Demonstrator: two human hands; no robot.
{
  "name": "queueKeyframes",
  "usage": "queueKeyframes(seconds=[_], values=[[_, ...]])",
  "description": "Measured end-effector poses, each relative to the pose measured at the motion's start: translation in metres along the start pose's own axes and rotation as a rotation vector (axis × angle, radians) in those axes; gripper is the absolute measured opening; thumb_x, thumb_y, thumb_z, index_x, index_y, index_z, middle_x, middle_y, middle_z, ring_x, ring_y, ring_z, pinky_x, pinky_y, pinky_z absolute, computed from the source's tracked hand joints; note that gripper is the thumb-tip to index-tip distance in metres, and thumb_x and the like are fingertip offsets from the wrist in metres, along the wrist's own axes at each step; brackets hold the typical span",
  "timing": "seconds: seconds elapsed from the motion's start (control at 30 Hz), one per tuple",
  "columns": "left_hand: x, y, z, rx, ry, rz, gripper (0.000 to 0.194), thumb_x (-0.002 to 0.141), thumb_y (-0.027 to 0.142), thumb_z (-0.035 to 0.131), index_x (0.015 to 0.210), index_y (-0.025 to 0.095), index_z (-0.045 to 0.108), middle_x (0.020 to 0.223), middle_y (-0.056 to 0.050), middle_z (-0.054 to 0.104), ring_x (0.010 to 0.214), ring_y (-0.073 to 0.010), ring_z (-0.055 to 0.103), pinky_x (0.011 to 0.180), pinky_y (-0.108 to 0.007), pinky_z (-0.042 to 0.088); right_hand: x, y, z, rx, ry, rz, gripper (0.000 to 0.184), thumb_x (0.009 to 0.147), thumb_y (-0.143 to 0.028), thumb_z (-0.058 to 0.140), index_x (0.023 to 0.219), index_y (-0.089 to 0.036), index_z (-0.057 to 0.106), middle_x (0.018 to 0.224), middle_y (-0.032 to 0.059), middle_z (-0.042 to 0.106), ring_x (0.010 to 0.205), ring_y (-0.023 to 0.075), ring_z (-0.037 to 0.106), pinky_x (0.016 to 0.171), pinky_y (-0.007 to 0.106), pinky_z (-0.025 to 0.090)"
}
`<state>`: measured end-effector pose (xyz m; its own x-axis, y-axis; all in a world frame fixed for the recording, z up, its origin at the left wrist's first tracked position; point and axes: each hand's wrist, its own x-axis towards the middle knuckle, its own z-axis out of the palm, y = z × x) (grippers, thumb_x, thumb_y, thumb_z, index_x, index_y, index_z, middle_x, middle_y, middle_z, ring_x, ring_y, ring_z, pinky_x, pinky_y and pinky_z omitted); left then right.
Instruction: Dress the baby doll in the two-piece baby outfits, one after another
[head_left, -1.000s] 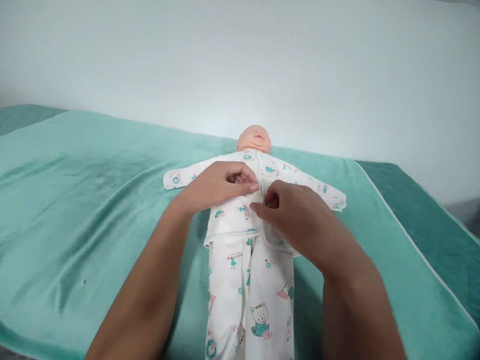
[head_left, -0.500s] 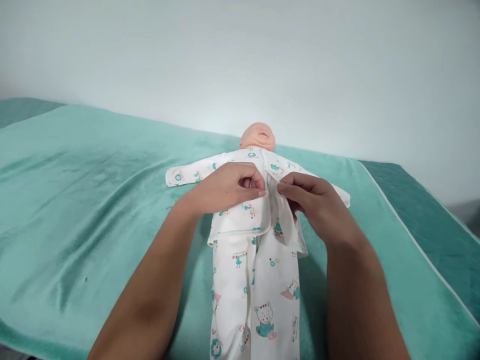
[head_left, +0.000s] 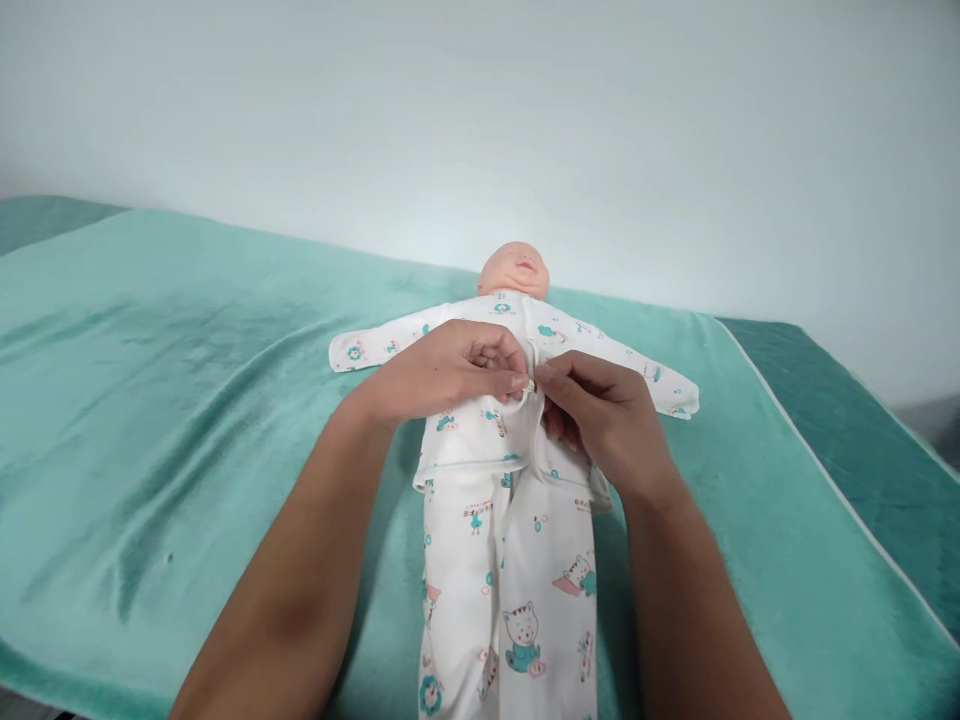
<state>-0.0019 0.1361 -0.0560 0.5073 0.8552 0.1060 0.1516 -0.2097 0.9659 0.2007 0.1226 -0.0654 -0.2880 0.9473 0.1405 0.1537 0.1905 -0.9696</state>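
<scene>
A baby doll (head_left: 516, 268) lies on its back, dressed in a white printed jacket (head_left: 472, 445) and matching trousers (head_left: 525, 590). My left hand (head_left: 457, 370) pinches the jacket's front edge at mid-chest between thumb and forefinger. A small pale button or snap shows at its thumb tip. Right beside it, my right hand (head_left: 600, 410) is closed on the opposite front edge, its fingertips almost meeting the left ones. The two edges come together at the middle of the chest. Below the hands, the jacket's hem overlaps the top of the trousers.
A light green blanket (head_left: 187, 420) with soft creases lies under the doll. Darker green cloth (head_left: 840, 440) shows along the right side and at the far left corner. Behind the bed rises a plain pale wall (head_left: 480, 120).
My right hand has moved left, bringing its jacket edge against the one in my left hand. The flap that was lifted and folded back now lies flatter. My left hand has barely shifted.
</scene>
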Motion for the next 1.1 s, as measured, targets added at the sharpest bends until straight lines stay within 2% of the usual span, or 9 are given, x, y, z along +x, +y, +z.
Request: queueKeyframes(seconds=[0.23, 0.4, 0.63, 0.77, 0.87, 1.0, 1.1], values=[[0.0021, -0.003, 0.0031, -0.052, 0.025, 0.018, 0.007, 0.086, 0.022, 0.069, 0.086, 0.017, 0.064, 0.081, -0.003, 0.071, 0.078, -0.0145, 0.067, 0.071, -0.028, 0.053, 0.0014, 0.0001, 0.0002, 0.05, -0.004, 0.015, 0.034, 0.097, -0.038, 0.062, 0.069, -0.019, 0.06, 0.05, -0.0032, 0.057, 0.043, 0.0073, 0.05, 0.041, 0.019, 0.036], [0.0029, -0.0038, 0.0028, -0.066, -0.019, 0.023, 0.006, 0.087, 0.021, 0.066, 0.088, 0.017, 0.061, 0.083, -0.003, 0.071, 0.076, -0.0131, 0.065, 0.07, -0.028, 0.051, 0.0038, 0.0029, 0.0004, 0.096, -0.022, 0.03, 0.026, 0.098, -0.035, 0.059, 0.078, -0.019, 0.061, 0.061, -0.0017, 0.065, 0.045, 0.0075, 0.054, 0.041, 0.018, 0.039], [0.0017, -0.0006, 0.0049, -0.01, -0.023, -0.01, 0.015, 0.089, 0.031, 0.066, 0.095, 0.021, 0.055, 0.076, 0.001, 0.068, 0.075, -0.0139, 0.063, 0.067, -0.027, 0.047, 0.0023, 0.0032, 0.0015, 0.116, -0.057, 0.011, 0.028, 0.098, -0.04, 0.061, 0.079, -0.02, 0.056, 0.066, -0.0015, 0.068, 0.045, 0.0065, 0.055, 0.04, 0.018, 0.036], [0.0019, -0.0019, 0.0063, 0.011, 0.0, -0.027, 0.014, 0.087, 0.026, 0.066, 0.094, 0.023, 0.054, 0.074, 0.002, 0.065, 0.074, -0.0155, 0.064, 0.064, -0.027, 0.046, 0.0013, 0.0025, 0.0022, 0.107, -0.068, 0.019, 0.028, 0.099, -0.041, 0.06, 0.08, -0.02, 0.055, 0.066, -0.0012, 0.069, 0.046, 0.0068, 0.056, 0.041, 0.018, 0.036], [0.0025, -0.0049, 0.0052, -0.052, -0.01, -0.01, 0.015, 0.086, 0.022, 0.065, 0.092, 0.022, 0.052, 0.072, 0.003, 0.062, 0.069, -0.0129, 0.06, 0.062, -0.026, 0.044, 0.0011, 0.0019, 0.0023, 0.117, -0.066, 0.027, 0.026, 0.1, -0.038, 0.058, 0.082, -0.02, 0.055, 0.066, -0.0014, 0.069, 0.046, 0.0067, 0.056, 0.04, 0.018, 0.034], [0.0039, -0.0071, 0.0023, -0.141, -0.017, 0.027, 0.022, 0.083, 0.023, 0.072, 0.091, 0.021, 0.052, 0.067, 0.005, 0.059, 0.064, -0.0097, 0.056, 0.061, -0.024, 0.043, 0.0019, 0.0015, 0.0021, 0.14, -0.062, 0.047, 0.025, 0.1, -0.038, 0.058, 0.082, -0.02, 0.055, 0.064, -0.0023, 0.069, 0.044, 0.0063, 0.055, 0.038, 0.017, 0.032], [0.0036, -0.004, 0.0009, -0.101, -0.057, -0.014, 0.021, 0.083, 0.026, 0.072, 0.09, 0.021, 0.053, 0.066, 0.005, 0.06, 0.064, -0.0105, 0.059, 0.06, -0.023, 0.044, 0.0028, 0.0024, 0.0023, 0.144, -0.067, 0.063, 0.026, 0.099, -0.04, 0.058, 0.083, -0.021, 0.055, 0.062, -0.0032, 0.067, 0.042, 0.0067, 0.056, 0.038, 0.016, 0.034]])
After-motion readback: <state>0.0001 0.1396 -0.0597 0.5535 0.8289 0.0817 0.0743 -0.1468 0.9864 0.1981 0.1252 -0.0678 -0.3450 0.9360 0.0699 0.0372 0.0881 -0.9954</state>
